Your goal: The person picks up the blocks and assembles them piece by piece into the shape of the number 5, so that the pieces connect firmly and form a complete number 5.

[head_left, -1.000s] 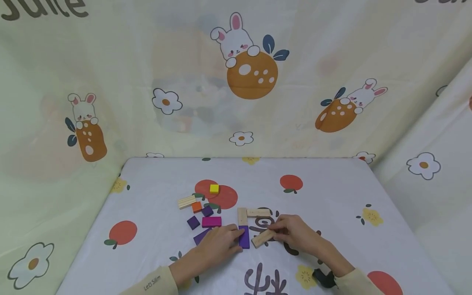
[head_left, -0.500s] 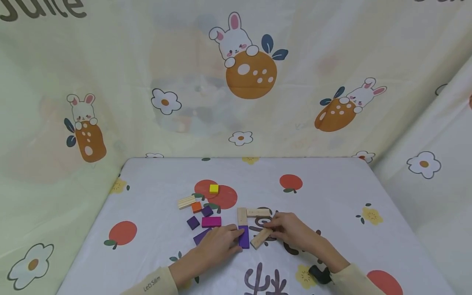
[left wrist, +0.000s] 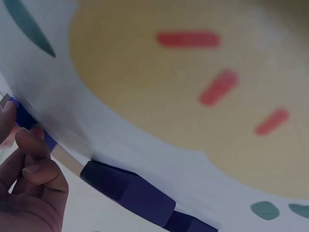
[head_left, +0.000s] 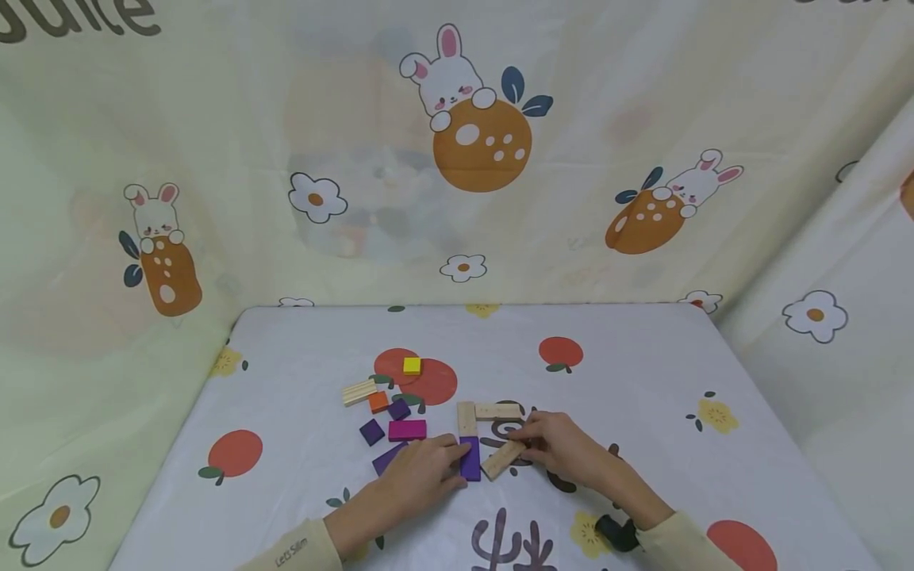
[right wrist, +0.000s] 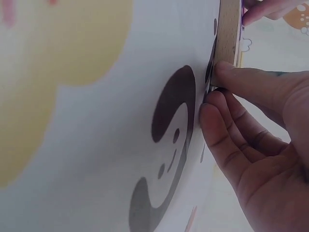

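Loose blocks (head_left: 371, 432), incl. a magenta block (head_left: 407, 431), lie on a printed tablecloth (head_left: 628, 381) left of the L hand (head_left: 424, 466), whose curled fingers hold a purple rect. block (head_left: 470, 466), far end against a plain wooden block (head_left: 466, 418). Just right, the R hand (head_left: 560, 446) pinches a diagonal wooden block (head_left: 502, 460) betw. thumb & fingers.

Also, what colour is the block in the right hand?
The block is pale wood-coloured; best in the head view.

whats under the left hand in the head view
The left hand touches the violet block; a dark purple block juts out behind it. The rest of that block and the cloth beneath are covered, so anything else there cannot be seen.
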`<state>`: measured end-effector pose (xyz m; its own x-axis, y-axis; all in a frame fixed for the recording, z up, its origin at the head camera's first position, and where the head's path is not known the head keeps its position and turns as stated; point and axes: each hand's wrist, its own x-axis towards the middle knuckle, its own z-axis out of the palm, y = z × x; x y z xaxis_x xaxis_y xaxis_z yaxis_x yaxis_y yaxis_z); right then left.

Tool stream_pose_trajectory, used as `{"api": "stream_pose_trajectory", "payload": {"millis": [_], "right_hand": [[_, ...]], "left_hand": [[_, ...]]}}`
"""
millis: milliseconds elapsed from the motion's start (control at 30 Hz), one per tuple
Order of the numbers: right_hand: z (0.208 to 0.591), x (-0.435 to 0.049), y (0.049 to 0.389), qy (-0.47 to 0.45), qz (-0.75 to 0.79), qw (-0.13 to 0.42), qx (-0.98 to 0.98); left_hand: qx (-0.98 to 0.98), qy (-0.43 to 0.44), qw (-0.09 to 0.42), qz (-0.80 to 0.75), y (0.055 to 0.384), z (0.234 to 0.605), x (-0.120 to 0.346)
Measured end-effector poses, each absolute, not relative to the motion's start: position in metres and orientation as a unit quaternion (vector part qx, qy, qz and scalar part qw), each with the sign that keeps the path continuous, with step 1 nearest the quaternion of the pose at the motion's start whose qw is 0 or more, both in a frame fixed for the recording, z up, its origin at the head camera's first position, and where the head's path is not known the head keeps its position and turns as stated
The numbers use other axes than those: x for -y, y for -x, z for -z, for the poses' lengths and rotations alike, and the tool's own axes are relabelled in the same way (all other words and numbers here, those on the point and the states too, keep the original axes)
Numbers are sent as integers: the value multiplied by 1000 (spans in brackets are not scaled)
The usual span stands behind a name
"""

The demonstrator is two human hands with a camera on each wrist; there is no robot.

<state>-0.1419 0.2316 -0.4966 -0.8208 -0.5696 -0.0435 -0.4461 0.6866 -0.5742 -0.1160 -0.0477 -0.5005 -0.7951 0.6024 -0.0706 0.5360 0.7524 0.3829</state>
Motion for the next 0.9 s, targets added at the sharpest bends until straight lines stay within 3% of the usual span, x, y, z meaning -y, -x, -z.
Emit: {"api": "stream_pose_trajectory", "payload": {"millis": [400,567,900], "right_hand": [[488,-238,142,276,298,112,-907],[487,-245,152,238,293,78,-923],[506,-243,171,193,284,48,-938]], "left_hand": [[-939,-290,83,-165,117,500,46],[-943,-292,65,-147,127,494,49],[-936,-318,105,-106,145,498,52]]}}
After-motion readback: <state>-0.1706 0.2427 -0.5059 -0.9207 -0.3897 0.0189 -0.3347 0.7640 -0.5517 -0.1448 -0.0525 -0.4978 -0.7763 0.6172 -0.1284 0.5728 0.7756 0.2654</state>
